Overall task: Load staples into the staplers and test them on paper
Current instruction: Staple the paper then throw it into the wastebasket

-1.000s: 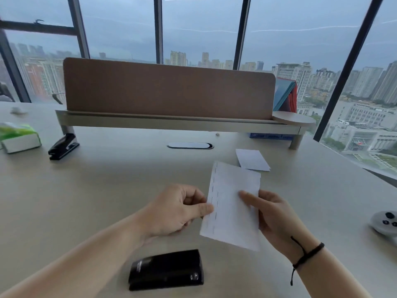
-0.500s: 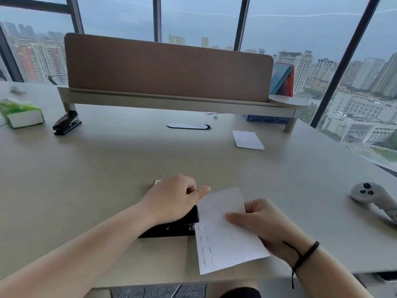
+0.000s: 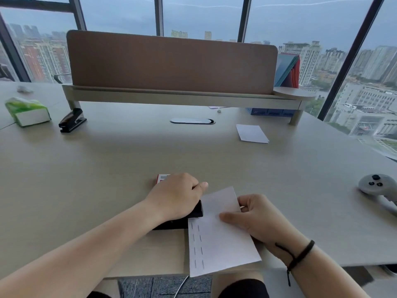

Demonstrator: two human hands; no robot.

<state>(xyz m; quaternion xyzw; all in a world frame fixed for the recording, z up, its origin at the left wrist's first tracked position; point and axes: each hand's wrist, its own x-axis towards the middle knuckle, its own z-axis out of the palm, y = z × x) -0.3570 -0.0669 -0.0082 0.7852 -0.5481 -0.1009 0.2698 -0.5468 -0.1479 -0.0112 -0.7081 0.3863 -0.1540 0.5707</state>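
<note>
My left hand point(image 3: 176, 195) lies palm-down on top of a black stapler point(image 3: 182, 220) near the desk's front edge, covering most of it. My right hand point(image 3: 255, 218) pinches a white sheet of paper point(image 3: 219, 239) whose left edge sits at the stapler's mouth. Two rows of staples run down the sheet's left margin. A small red and white staple box point(image 3: 161, 178) peeks out behind my left hand. A second black stapler point(image 3: 72, 121) stands at the far left, and another white paper point(image 3: 251, 133) lies at the far right.
A brown divider panel on a shelf point(image 3: 171, 61) spans the back of the desk point(image 3: 107, 168). A green tissue pack point(image 3: 26, 111) lies at the far left, a grey controller point(image 3: 378, 186) at the right edge, a blue tray point(image 3: 270, 111) under the shelf.
The paper went from held up in the air to lying flat by the stapler. My left hand left the sheet and came down on the stapler. The view tilted down.
</note>
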